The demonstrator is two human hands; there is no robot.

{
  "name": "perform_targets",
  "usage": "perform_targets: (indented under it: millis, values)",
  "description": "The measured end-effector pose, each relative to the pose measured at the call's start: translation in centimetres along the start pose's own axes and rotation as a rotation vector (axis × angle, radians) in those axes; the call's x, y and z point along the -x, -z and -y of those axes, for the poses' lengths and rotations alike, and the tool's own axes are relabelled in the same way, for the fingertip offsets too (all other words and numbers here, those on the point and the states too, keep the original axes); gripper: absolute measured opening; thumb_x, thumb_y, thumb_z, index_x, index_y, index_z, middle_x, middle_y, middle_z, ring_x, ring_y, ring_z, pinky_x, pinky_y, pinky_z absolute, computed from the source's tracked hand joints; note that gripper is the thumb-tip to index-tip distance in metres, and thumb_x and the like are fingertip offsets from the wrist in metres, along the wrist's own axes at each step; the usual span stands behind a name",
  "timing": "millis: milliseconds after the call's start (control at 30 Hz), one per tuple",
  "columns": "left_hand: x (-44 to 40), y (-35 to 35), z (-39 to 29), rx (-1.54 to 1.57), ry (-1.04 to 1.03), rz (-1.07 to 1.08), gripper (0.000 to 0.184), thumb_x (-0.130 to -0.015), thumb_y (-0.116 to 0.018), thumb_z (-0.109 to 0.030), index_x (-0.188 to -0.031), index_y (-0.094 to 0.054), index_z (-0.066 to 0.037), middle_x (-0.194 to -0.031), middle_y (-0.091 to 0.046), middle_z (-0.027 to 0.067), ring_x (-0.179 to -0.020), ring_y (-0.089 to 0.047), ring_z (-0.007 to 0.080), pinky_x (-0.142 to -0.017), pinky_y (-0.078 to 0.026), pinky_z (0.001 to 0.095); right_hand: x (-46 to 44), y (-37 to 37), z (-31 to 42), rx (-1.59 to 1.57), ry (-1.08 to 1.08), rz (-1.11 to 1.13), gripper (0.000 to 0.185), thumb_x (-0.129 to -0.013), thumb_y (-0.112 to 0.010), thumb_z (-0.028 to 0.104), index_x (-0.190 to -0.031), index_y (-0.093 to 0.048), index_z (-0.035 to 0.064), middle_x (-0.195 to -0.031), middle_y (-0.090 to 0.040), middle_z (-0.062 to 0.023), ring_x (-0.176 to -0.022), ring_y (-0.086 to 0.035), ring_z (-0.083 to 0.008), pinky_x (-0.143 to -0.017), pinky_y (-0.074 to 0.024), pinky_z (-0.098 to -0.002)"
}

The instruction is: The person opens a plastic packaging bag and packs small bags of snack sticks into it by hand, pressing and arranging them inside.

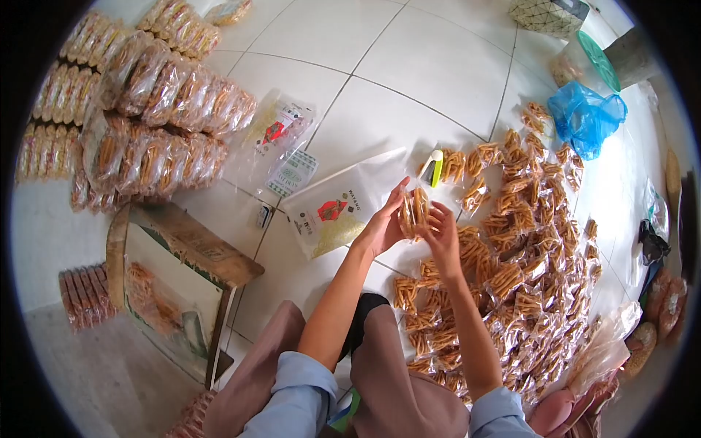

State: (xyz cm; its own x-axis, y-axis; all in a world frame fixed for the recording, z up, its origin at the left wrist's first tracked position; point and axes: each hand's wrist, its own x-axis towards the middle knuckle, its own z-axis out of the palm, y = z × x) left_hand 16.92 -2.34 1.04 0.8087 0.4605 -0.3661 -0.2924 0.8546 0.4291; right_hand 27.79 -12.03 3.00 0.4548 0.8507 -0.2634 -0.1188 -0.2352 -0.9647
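Note:
A small clear packet of brown stick snacks point(415, 212) is held up between my two hands. My left hand point(385, 225) has its fingers around the packet's left side. On the other side, the fingers of my right hand point(442, 235) are curled against it. Just beyond my hands a green and white stapler point(436, 169) lies on the floor. Left of my left hand lies a large printed plastic bag point(328, 212). A big heap of similar snack packets point(522, 292) spreads beneath and right of my right hand.
Stacks of bundled snack packs point(168, 95) stand at the far left. Nearer is an open cardboard box point(190, 241). Another printed bag point(274, 131) and a green-printed card point(292, 173) lie mid-floor. A blue plastic bag point(588, 117) and green-lidded tub point(599, 62) are at the upper right.

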Motion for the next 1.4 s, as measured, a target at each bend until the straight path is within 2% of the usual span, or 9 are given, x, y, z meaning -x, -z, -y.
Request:
perform_targets:
  millis: [300, 467, 567, 700, 933, 1000, 1067, 1167, 1400]
  values:
    - [0.4, 0.0, 0.1, 0.068, -0.009, 0.029, 0.048, -0.093, -0.037, -0.036, -0.137, -0.021, -0.025, -0.126, -0.042, 0.0056, -0.110, -0.048, 0.0195, -0.091, -0.041, 0.0376, -1.1, 1.1, 1.2, -0.096, -0.291, 0.107, 0.050, -0.078, -0.065, 0.011, -0.121, -0.040, 0.0094, -0.097, -0.055, -0.0107, -0.081, -0.055, -0.0141, -0.071, -0.0462, -0.0270]
    - [0.2, 0.4, -0.5, -0.060, -0.183, -0.082, 0.046, -0.093, -0.036, -0.034, -0.135, -0.027, -0.019, -0.126, -0.042, 0.0058, -0.113, -0.044, 0.0179, -0.095, -0.036, 0.0337, -1.5, 3.2, 0.3, -0.014, -0.193, 0.084, 0.042, -0.077, -0.064, 0.010, -0.116, -0.046, 0.0086, -0.078, -0.060, -0.0038, -0.072, -0.054, -0.0081, -0.060, -0.0423, -0.0212]
    - [-0.3, 0.6, -0.8, -0.794, -0.478, -0.142, 0.050, -0.092, -0.033, -0.042, -0.132, -0.034, -0.012, -0.124, -0.045, 0.0065, -0.114, -0.040, 0.0150, -0.096, -0.033, 0.0313, -1.6, 4.5, 2.8, 0.226, -0.304, 0.273, 0.023, -0.083, -0.059, 0.014, -0.104, -0.058, 0.0044, -0.069, -0.057, -0.0004, -0.060, -0.049, -0.0056, -0.054, -0.0375, -0.0202]
    - [-1.0, 0.4, 1.5, -0.454, -0.100, 0.150, 0.051, -0.092, -0.034, -0.043, -0.133, -0.032, -0.011, -0.119, -0.048, 0.0101, -0.112, -0.045, 0.0179, -0.097, -0.034, 0.0312, -3.4, 5.1, 2.9, 0.157, -0.395, 0.335, 0.022, -0.083, -0.058, 0.013, -0.102, -0.056, 0.0015, -0.069, -0.056, 0.0000, -0.058, -0.048, -0.0056, -0.051, -0.0373, -0.0195]
    - [0.1, -0.3, 2.1, -0.636, -0.248, 0.012, 0.071, -0.080, -0.055, -0.051, -0.131, -0.032, -0.007, -0.118, -0.049, 0.0092, -0.106, -0.051, 0.0163, -0.092, -0.039, 0.0298, -7.7, 3.0, 0.6, -0.181, -0.523, 0.203, 0.020, -0.084, -0.056, 0.010, -0.098, -0.052, -0.0035, -0.078, -0.059, -0.0102, -0.061, -0.058, -0.0165, -0.057, -0.0485, -0.0239]
    - [0.2, 0.6, 0.9, -0.623, -0.082, -0.223, 0.061, -0.079, -0.061, -0.040, -0.123, -0.039, -0.004, -0.110, -0.054, 0.0094, -0.099, -0.055, 0.0171, -0.089, -0.042, 0.0312, -8.1, 2.5, 0.9, -0.350, -0.508, 0.173, 0.021, -0.085, -0.055, 0.011, -0.098, -0.052, -0.0042, -0.082, -0.059, -0.0124, -0.064, -0.059, -0.0198, -0.059, -0.0496, -0.0249]
    - [-0.1, 4.1, 0.8, -0.093, -0.079, -0.253, 0.050, -0.077, -0.064, -0.020, -0.117, -0.041, -0.001, -0.104, -0.055, 0.0151, -0.087, -0.061, 0.0227, -0.081, -0.049, 0.0339, -8.5, 3.4, -0.2, -0.263, -0.464, 0.147, 0.025, -0.084, -0.056, 0.014, -0.100, -0.050, -0.0054, -0.083, -0.060, -0.0154, -0.068, -0.061, -0.0219, -0.059, -0.0493, -0.0258]
    - [1.4, 3.6, -1.0, -0.044, -0.159, -0.287, 0.051, -0.078, -0.061, -0.017, -0.120, -0.038, 0.000, -0.110, -0.053, 0.0150, -0.092, -0.059, 0.0274, -0.080, -0.050, 0.0380, -7.5, 5.7, -4.4, 0.577, -0.161, 0.085, 0.045, -0.075, -0.067, 0.024, -0.105, -0.049, -0.0037, -0.089, -0.058, -0.0189, -0.078, -0.059, -0.0314, -0.068, -0.0480, -0.0374]
    - [3.2, 3.4, -1.8, -0.038, -0.201, -0.292, 0.063, -0.076, -0.061, -0.014, -0.131, -0.033, -0.029, -0.109, -0.052, 0.0080, -0.090, -0.054, 0.0189, -0.073, -0.050, 0.0376, -3.3, 2.9, -7.3, 1.014, -0.080, -0.134, 0.046, -0.061, -0.077, 0.029, -0.094, -0.058, 0.0020, -0.108, -0.051, -0.0173, -0.105, -0.042, -0.0370, -0.089, -0.0348, -0.0440]
